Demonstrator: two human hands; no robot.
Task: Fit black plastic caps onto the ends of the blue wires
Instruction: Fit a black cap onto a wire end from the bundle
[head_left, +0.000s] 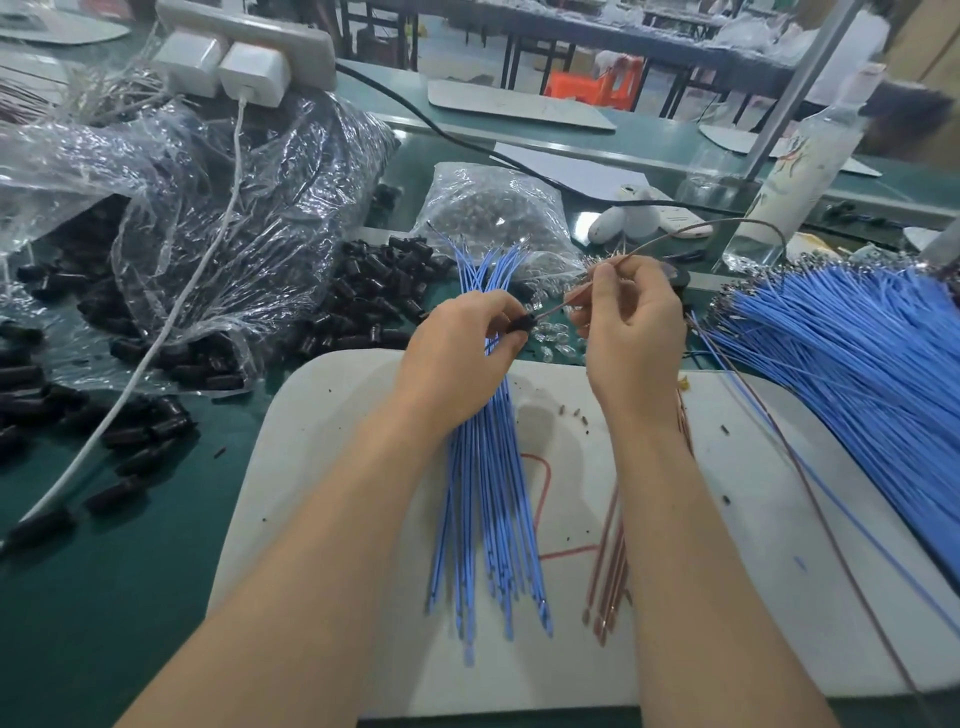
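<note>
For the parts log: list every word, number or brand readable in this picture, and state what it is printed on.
No text can be read anywhere in this view.
On the bottle: coloured print on its label, too blurred to read.
On the power strip and the white chargers plugged into it: no lettering shows.

A board lies on the worktop before me, with a wire bundle over it. Behind the board to my left lie loose caps, a bag of caps beyond them, and a wire heap at my right.
</note>
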